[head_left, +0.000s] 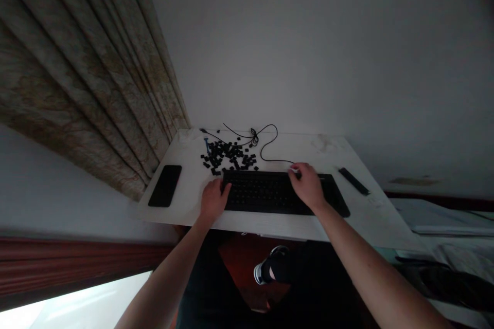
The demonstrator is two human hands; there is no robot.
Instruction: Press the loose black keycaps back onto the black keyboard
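Observation:
A black keyboard [270, 193] lies on a white table [189, 185]. My left hand [213, 200] rests at the keyboard's left end, fingers curled against its edge. At the keyboard's upper middle is my right hand [307, 184], fingers closed on a small white object [294, 169] that I cannot make out. A pile of several loose black keycaps [228, 157] lies just behind the keyboard on the left. The keyboard's black cable [266, 144] loops across the table behind it.
A black phone [165, 185] lies at the table's left edge, near a patterned curtain [96, 72]. A black bar-shaped object [354, 181] sits at the right. A small blue item [207, 142] lies by the keycaps. My shoe [270, 267] shows under the table.

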